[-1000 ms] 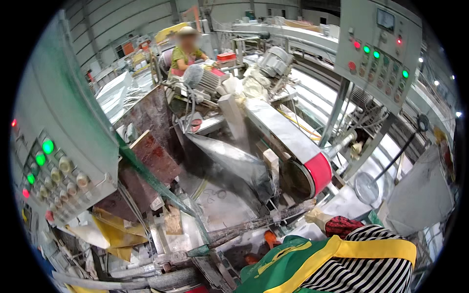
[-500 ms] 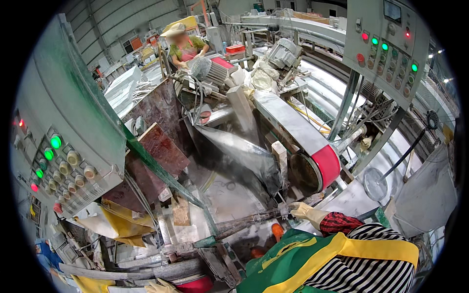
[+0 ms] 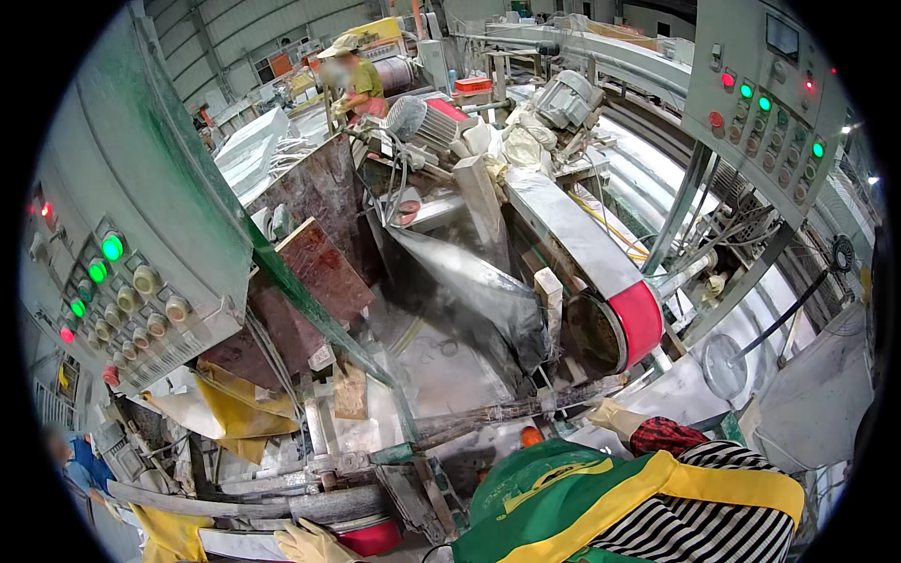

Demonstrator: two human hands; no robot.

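Note:
My right hand point(image 3: 616, 419), in a cream glove below a red plaid cuff, lies beside the dusty bar point(image 3: 511, 410) that crosses in front of me. Its fingers look loosely stretched and hold nothing I can see. At the lower edge, my left hand point(image 3: 314, 542), also gloved, has its fingers spread next to a red rounded machine end point(image 3: 371, 537). Beyond the bar stands a belt machine with a red rounded end point(image 3: 636, 324) and a pale wooden block point(image 3: 548, 302) beside it. A curved grey guard point(image 3: 465, 272) slants across the middle.
Control panels with lit buttons stand left point(image 3: 131, 291) and right point(image 3: 765, 103). A green frame bar point(image 3: 319, 319) and reddish-brown slab point(image 3: 324, 272) are at centre left. One co-worker point(image 3: 361, 84) stands at the back; another in blue point(image 3: 84, 464) is at lower left.
The view has shifted, moving the machines slightly right. My right hand sits farther right and lower, and more of my left glove shows. The far co-worker has turned left.

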